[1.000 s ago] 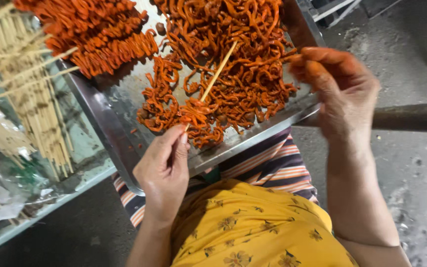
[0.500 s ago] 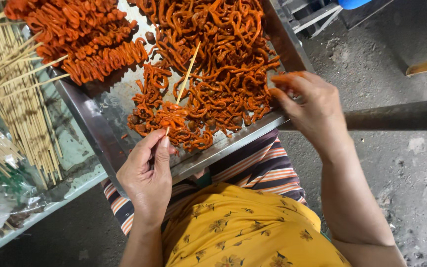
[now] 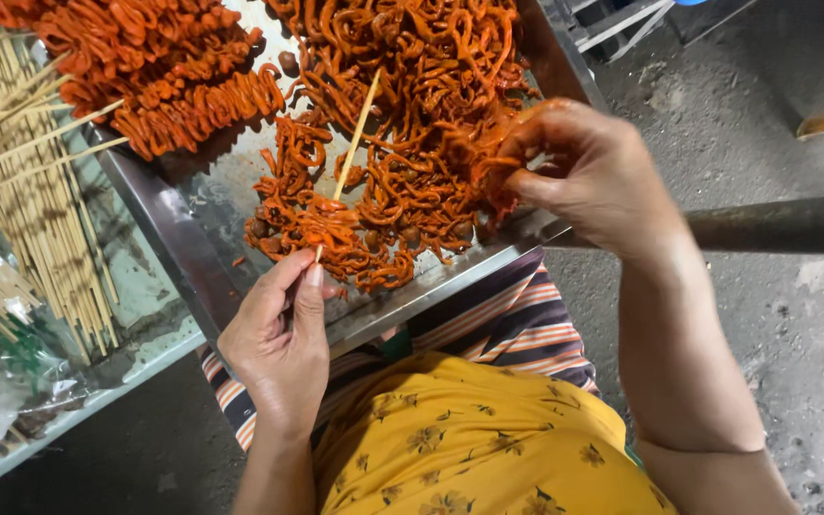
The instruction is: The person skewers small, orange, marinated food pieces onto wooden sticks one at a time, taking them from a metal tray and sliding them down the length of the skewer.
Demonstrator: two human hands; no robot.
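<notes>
While our left hand [image 3: 278,339] pinches the half-loaded skewer [image 3: 343,162], our right hand [image 3: 588,172] pinches an orange strip [image 3: 488,172] above the steel tray [image 3: 431,291]; threading comes next.

The tray [image 3: 193,257] runs off the top edge beyond both hands. The right hand [image 3: 588,172] hides the strips under its fingertips. The skewer's [image 3: 345,157] lower end vanishes inside the left hand [image 3: 278,334].

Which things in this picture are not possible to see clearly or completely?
- Head view: the tray is cut off by the top edge; its far side is unseen.
- Skewer: its lower end is hidden inside the left hand.
- Right hand: its fingertips are buried in the orange strips.
- Stick pile: cut off at the left edge.
</notes>
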